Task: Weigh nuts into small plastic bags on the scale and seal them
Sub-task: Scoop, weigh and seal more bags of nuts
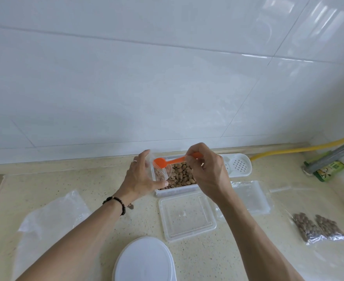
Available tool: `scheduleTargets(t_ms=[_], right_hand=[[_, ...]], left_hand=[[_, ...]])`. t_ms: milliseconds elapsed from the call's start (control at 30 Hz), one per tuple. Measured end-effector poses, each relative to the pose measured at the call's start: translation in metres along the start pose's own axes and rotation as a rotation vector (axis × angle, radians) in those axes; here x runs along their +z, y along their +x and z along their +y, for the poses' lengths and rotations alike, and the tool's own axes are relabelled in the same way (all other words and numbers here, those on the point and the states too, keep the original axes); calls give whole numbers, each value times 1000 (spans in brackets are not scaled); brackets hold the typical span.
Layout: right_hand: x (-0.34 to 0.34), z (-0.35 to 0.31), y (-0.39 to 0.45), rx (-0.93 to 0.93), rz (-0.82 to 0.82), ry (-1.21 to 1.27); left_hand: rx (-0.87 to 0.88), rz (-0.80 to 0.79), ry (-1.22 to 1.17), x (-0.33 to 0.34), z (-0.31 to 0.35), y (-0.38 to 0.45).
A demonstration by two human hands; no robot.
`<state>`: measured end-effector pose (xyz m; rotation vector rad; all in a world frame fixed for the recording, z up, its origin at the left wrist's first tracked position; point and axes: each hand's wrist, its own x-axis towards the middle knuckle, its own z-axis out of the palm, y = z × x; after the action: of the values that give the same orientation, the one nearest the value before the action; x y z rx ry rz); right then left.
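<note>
My left hand (pixel 141 176) holds a small clear plastic bag (pixel 161 171) open over the left end of a clear container (pixel 177 192) full of brown nuts (pixel 182 176). A few nuts lie inside the bag. My right hand (pixel 206 169) grips the handle of an orange spoon (pixel 163 162), and the spoon's bowl sits at the bag's mouth. Two filled bags of nuts (pixel 319 228) lie at the right on the counter. A white round scale (pixel 144 260) sits at the near edge, bare on top.
The container's clear lid (pixel 186 218) lies in front of it. A pile of clear bags (pixel 248 197) rests to the right, a large plastic sheet (pixel 51 222) to the left. A white soap tray (pixel 239 165), a yellow hose (pixel 300 149) and a green packet (pixel 329 171) line the tiled wall.
</note>
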<state>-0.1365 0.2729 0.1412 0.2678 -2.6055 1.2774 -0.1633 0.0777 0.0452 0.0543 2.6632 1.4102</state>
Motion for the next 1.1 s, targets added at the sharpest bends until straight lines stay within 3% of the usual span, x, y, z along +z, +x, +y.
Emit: scheduleTargets(t_ms=[233, 433, 700, 800, 933, 1100], right_hand=[[1, 27, 3, 253, 365, 126], [26, 86, -6, 586, 290, -37], [59, 94, -11, 803, 221, 250], [55, 98, -12, 857, 254, 284], [51, 98, -15, 857, 145, 299], [49, 98, -19, 910, 239, 419]], left_hand=[[40, 79, 88, -3, -5, -2], [110, 160, 173, -14, -7, -6], [136, 82, 419, -14, -18, -7], [132, 80, 443, -11, -18, -7], [111, 76, 459, -9, -18, -6], [91, 60, 469, -8, -18, -8]])
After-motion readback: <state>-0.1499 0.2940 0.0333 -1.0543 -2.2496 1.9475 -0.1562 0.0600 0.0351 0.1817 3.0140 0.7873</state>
